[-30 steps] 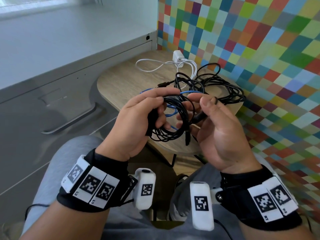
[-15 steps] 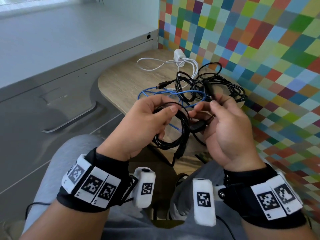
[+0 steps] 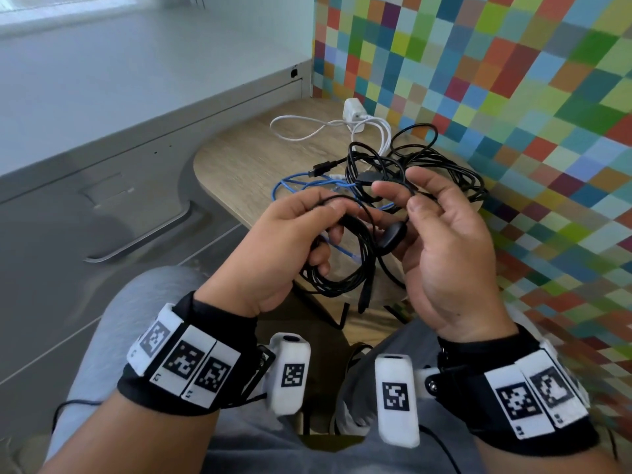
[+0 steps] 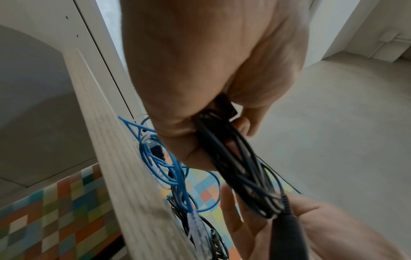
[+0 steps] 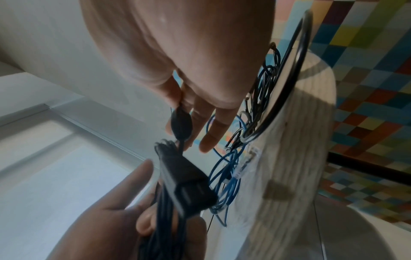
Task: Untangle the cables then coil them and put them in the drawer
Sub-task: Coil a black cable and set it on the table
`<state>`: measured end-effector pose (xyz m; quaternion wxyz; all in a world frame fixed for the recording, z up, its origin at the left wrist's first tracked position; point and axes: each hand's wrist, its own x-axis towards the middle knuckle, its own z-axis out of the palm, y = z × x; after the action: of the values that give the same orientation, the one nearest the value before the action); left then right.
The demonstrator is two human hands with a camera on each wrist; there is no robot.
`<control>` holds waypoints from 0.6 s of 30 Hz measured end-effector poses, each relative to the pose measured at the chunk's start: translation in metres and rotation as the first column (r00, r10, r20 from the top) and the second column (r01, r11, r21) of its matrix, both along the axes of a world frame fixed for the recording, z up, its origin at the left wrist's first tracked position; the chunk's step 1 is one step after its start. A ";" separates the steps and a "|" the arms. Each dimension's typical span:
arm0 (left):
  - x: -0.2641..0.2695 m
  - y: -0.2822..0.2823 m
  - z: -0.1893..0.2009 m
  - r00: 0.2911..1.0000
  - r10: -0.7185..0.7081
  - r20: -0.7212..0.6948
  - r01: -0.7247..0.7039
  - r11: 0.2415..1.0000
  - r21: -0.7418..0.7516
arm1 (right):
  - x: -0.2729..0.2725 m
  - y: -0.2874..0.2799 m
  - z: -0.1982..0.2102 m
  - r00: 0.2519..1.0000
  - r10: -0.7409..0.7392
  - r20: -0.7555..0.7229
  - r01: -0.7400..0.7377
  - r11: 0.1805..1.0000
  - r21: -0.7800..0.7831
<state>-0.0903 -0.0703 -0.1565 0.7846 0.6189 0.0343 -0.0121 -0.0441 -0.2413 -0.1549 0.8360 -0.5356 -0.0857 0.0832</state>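
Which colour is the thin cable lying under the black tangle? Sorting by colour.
Blue cable, clearest in the head view.

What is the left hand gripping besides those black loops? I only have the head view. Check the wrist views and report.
Observer: In the right wrist view, the left hand grips the black cable together with a black block that has two sockets in its end face.
Operator: Now find the blue cable's end.
Observer: The left wrist view shows the blue cable ending in a clear plug right at the table edge.
Operator: Report the right hand.
Observer: In the right wrist view, the thin lead above the oval piece runs up between two fingers of the right hand.
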 end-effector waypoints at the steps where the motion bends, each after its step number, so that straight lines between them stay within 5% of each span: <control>1: 0.000 0.000 0.000 1.000 0.003 -0.019 -0.004 0.999 -0.045 | 0.000 0.000 0.000 1.000 0.002 -0.004 -0.002 1.000 0.010; 9: 0.000 0.004 -0.002 0.999 -0.023 0.023 0.025 0.996 -0.091 | 0.004 -0.004 0.000 0.999 0.048 -0.014 -0.047 0.995 0.091; 18: 0.000 0.001 -0.003 0.997 -0.059 0.054 0.065 0.993 -0.100 | 0.002 0.000 -0.006 0.990 0.020 0.139 -0.023 1.000 0.017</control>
<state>-0.0908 -0.0696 -0.1590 0.8151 0.5789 -0.0056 -0.0223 -0.0418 -0.2413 -0.1606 0.8321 -0.5312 -0.1501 0.0539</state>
